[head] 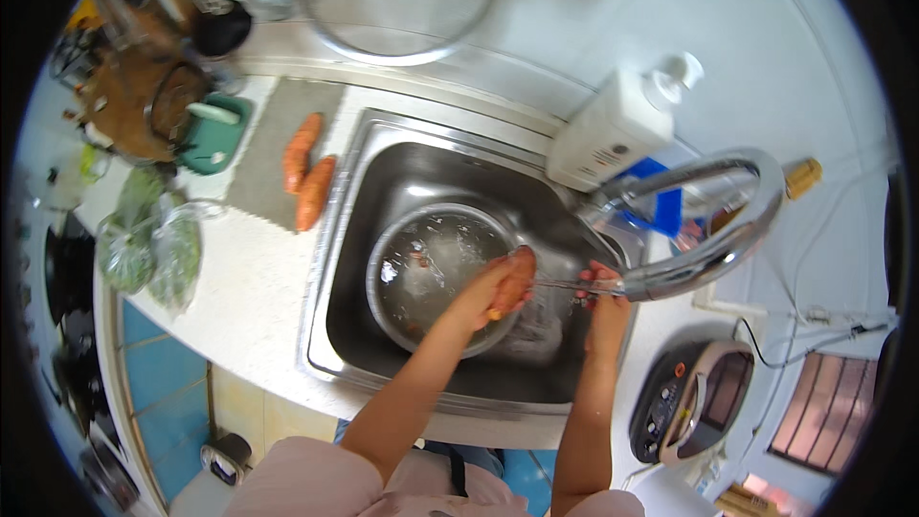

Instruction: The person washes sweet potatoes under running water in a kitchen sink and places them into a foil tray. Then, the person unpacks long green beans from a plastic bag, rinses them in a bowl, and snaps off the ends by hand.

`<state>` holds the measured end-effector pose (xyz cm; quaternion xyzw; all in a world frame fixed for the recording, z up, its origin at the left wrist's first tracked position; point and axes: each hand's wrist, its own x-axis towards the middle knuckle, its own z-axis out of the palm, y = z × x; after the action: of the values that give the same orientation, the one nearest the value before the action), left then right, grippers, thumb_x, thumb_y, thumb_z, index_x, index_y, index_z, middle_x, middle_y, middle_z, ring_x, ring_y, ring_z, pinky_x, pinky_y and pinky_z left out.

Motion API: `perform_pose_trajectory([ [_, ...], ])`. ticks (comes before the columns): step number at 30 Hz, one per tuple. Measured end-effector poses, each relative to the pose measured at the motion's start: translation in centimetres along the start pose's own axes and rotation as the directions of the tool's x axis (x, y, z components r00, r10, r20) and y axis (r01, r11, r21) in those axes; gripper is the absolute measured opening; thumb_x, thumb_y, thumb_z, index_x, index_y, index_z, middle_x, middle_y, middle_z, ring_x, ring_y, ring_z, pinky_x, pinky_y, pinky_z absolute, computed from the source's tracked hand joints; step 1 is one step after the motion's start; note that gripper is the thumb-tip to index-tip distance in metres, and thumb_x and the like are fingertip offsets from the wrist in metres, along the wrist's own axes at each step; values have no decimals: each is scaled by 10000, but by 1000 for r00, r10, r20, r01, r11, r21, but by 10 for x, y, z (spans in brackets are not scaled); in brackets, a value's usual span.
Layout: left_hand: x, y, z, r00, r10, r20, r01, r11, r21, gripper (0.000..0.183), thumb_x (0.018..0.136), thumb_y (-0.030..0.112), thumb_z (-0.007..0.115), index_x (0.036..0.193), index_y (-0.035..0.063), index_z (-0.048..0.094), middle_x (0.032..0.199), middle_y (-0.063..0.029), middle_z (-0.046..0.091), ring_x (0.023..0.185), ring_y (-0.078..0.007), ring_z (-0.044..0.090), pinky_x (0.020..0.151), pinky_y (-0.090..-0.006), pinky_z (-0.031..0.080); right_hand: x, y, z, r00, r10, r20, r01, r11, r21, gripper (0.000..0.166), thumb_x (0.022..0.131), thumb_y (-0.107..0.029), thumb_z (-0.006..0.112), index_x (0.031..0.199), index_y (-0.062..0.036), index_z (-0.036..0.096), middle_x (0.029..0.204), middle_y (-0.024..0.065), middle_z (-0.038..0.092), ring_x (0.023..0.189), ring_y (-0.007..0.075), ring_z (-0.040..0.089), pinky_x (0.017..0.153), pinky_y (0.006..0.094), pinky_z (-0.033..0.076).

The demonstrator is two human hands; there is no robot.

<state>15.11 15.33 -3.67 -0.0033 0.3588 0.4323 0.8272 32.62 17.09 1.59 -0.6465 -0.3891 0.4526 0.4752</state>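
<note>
My left hand (pixel 492 294) grips a sweet potato (pixel 518 278) over the right rim of a round metal basin (pixel 372 280). Water stands in the basin, with small reddish-brown bits in it. From the spout of a chrome gooseneck faucet (pixel 757 230) a stream of water (pixel 556 284) runs onto the sweet potato. Close beside the spout, my right hand (pixel 603 294) is in the stream with its fingers apart; I see nothing held in it. The basin rests inside a stainless-steel sink (pixel 445 384). Two more sweet potatoes (pixel 301 151) (pixel 316 194) lie left of the sink on a grey mat (pixel 258 165).
Bagged green vegetables (pixel 172 251) sit on the white counter (pixel 237 301) at left, near a green tray (pixel 215 140). Behind the sink stand a white pump bottle (pixel 610 129) and a blue container (pixel 664 208). A dark kitchen appliance (pixel 689 402) is at right.
</note>
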Motion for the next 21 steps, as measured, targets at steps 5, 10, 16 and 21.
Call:
perform_pose_trajectory([
  [5,32,7,-7,958,265,-113,-168,831,530,580,765,425,562,1170,32,429,968,-130,575,823,-193,583,683,-263,469,17,-3,4,986,-145,79,149,988,-49,250,849,-254,507,980,-53,577,840,53,623,651,111,568,530,196,377],
  [10,-18,19,0,987,150,-65,14,317,948,613,716,442,606,1084,-34,494,923,-145,592,841,-173,574,723,-278,449,43,-25,-13,981,58,186,-39,994,-104,317,832,-269,511,1009,-7,542,847,94,627,656,125,584,525,177,378],
  [16,-52,29,-59,978,202,-42,-2,214,977,609,674,476,612,1009,-25,528,826,-125,617,749,-189,597,675,-276,461,14,-25,-9,863,168,477,-93,980,-178,303,823,-197,509,1046,7,525,812,76,612,658,116,573,551,198,419],
  [21,-113,109,-41,868,469,-163,87,180,980,507,655,362,638,964,-23,522,773,-99,618,712,-135,596,643,-248,459,-35,73,9,734,316,601,-67,914,-400,284,798,-172,549,1017,8,551,833,78,608,688,143,573,609,233,446],
])
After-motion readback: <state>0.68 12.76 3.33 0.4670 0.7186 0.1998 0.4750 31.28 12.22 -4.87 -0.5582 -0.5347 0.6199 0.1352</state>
